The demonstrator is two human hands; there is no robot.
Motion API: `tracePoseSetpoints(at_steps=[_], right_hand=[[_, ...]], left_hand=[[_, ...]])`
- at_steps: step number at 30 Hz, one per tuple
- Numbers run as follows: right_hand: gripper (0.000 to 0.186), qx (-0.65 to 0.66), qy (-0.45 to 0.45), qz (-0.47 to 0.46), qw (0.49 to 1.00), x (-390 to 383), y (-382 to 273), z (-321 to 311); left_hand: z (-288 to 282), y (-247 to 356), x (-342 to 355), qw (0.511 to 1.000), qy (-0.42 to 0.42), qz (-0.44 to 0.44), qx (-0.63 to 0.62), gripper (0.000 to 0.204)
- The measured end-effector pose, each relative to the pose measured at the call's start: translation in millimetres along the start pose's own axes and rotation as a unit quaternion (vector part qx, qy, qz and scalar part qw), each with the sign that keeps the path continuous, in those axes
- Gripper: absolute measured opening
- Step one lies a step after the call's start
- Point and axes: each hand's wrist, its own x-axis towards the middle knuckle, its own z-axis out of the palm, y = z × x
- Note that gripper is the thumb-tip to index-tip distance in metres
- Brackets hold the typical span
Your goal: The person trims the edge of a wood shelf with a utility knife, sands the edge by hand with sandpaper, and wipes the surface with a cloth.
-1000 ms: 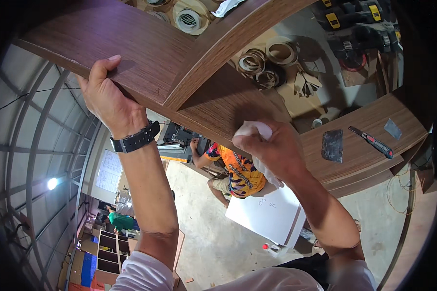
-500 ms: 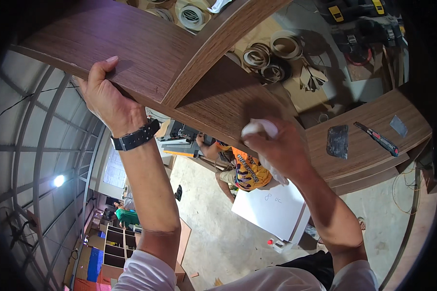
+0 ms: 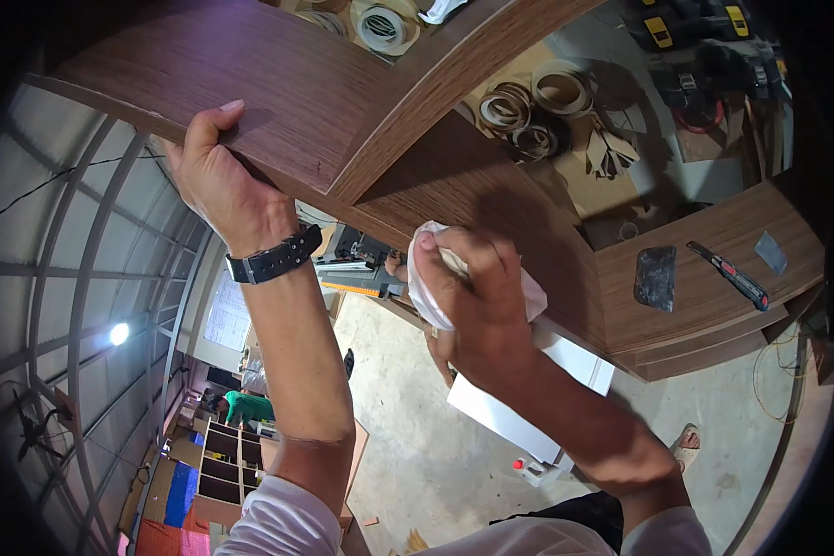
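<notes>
Cloth [image 3: 426,292], white and bunched: where is it?

Near the middle of the frame, in the right hand [image 3: 486,306]. Its fingers are curled tight around it, with the thumb toward the left.

Is it pressed on the wood?

It overlaps the lower edge of the brown board [image 3: 222,88]; whether it actually touches, I can't tell from this angle.

And the left hand [image 3: 236,190]?

Upper left of the frame, clamped on that same board's edge. The thumb lies over the face, and the other fingers are mostly hidden behind. A black wristband [image 3: 273,258] sits below it.

What stands between the two hands?

A curved upright panel [image 3: 435,97] meets the board there and sweeps to the top of the frame.

Anything lying at the right?

Yes, on a curved shelf [image 3: 686,320]: a dark scraper [image 3: 655,283], a utility knife [image 3: 727,275] and a small thin plate [image 3: 770,252], side by side and apart from one another.

And farther back?

Upper right of centre, rolls of edging strip [image 3: 563,88]. Below the right forearm, a white panel [image 3: 496,408], with a red-capped white bottle [image 3: 531,472] near its lower edge. Someone in a green top [image 3: 247,408] is at the lower left.
</notes>
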Motion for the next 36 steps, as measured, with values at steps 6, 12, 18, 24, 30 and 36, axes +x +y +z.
tracePoseSetpoints(at_steps=[6,12,18,24,30,36], right_hand=[[0.048,-0.063,-0.057,0.026,0.996,-49,29,-40],[0.048,-0.053,-0.092,-0.054,0.993,41,-4,2],[0.057,-0.08,-0.077,-0.065,0.992,-16,24,-31],[0.059,-0.122,-0.125,-0.054,0.983,36,-4,12],[0.069,-0.175,-0.113,-0.023,0.978,-37,7,-22],[0.052,-0.228,-0.122,0.083,0.962,-90,18,-41]], left_hand=[[2,4,2,1.0,0.01,0.004,0.006,0.041],[1,4,-4,1.0,0.0,0.004,0.0,0.045],[11,10,-5,1.0,-0.001,-0.002,-0.02,0.053],[8,4,-5,1.0,-0.008,-0.003,-0.026,0.054],[2,14,-6,1.0,-0.003,0.0,-0.017,0.054],[7,-2,-6,0.999,0.004,0.042,0.031,0.043]])
